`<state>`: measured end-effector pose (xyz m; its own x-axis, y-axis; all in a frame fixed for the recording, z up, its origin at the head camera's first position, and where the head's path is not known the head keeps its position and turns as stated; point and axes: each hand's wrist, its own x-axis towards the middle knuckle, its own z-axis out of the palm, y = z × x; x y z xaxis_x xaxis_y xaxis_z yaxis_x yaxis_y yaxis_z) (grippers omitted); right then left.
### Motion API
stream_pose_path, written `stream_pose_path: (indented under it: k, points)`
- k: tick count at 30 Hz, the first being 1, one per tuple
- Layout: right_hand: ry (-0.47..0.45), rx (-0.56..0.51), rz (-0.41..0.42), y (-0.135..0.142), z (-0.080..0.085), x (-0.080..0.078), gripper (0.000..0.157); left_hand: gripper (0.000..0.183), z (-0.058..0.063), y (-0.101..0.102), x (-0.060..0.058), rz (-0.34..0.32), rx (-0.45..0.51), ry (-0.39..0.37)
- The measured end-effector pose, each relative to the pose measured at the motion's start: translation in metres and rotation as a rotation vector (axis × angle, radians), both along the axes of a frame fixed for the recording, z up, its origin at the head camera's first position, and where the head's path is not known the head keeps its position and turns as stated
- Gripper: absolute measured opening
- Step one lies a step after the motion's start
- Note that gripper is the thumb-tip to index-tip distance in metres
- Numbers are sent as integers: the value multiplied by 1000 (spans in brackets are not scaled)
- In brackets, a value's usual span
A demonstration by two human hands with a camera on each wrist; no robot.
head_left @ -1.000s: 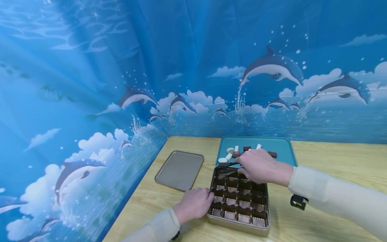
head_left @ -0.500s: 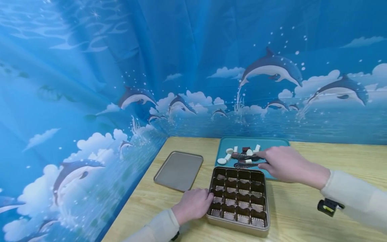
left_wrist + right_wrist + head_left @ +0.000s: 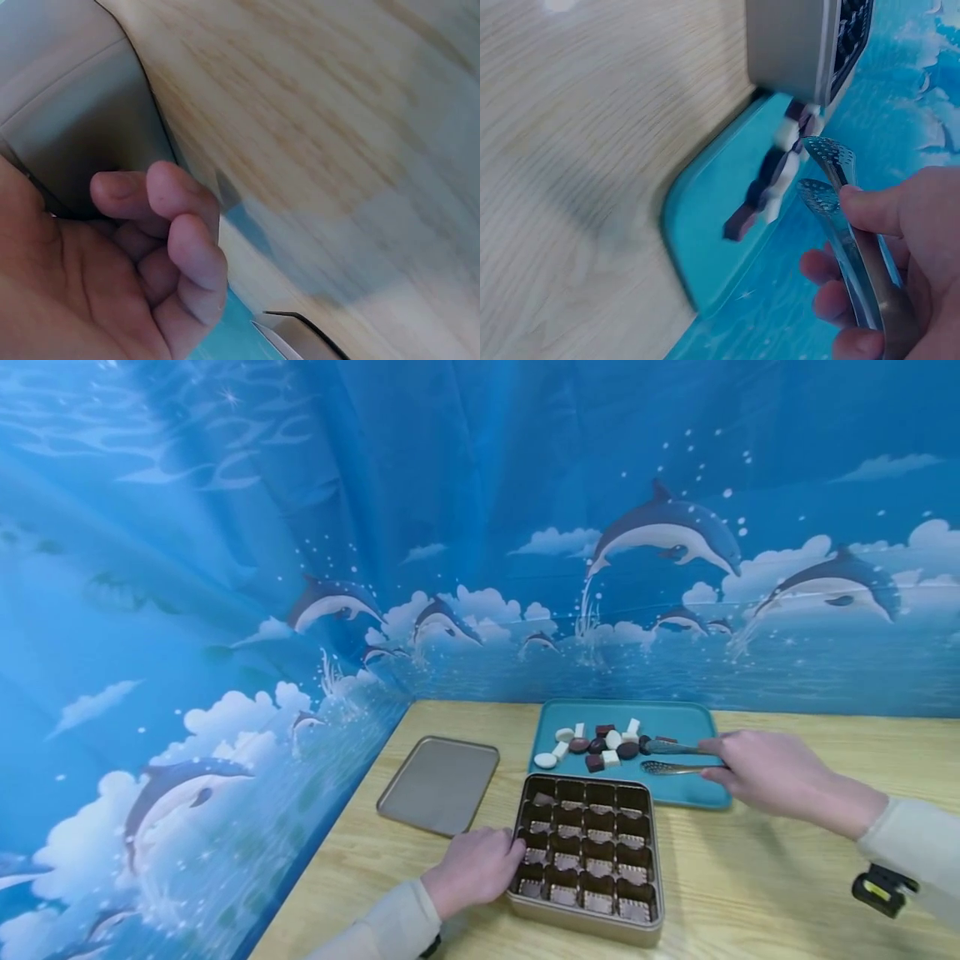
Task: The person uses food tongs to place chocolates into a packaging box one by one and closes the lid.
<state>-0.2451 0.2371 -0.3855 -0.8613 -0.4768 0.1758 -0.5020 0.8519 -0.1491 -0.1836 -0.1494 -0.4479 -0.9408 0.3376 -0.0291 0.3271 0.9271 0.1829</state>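
1. Caught close-up from the right wrist alone: metal tongs [image 3: 871, 262], gripped between thumb and curled fingers of the right hand [image 3: 922, 262]. Seen in full only from the head: the layout of the desk [image 3: 795, 877] around them.
2. Pointed leftward from the right hand, out over a teal tray [image 3: 686, 789], with the upper tip just beside the dark end of a cluster of sweets [image 3: 627, 750].
3. Slim-armed, silvery and patterned, with rounded, perforated ends set slightly apart.
4. Gathered on the tray beyond: white, brown and near-black, some oval, some blocky.
5. Standing just in front of the tray: a metal box [image 3: 588, 922] divided by a dark brown liner [image 3: 583, 831], with a brown piece [image 3: 543, 799] in the far left compartment.
6. Held at the box's left edge by the left hand [image 3: 474, 868], thumb side at the rim; loosely curled fingers revealed only from the left wrist.
7. Lying flat farther left on the desk: a plain metal lid [image 3: 438, 785].
8. Hung behind everything: a blue dolphin backdrop [image 3: 465, 485].
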Motion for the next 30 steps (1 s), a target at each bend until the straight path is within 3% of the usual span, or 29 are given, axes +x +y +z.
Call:
stream_pose_path:
  k: [13, 30]
  points:
    - [-26, 7, -77, 21, -18, -25, 43, 47, -3, -3, 0, 3, -1, -10]
    - [-92, -24, -84, 34, -35, -48, 40, 49, 0, -1, -1, 10, 9, -2]
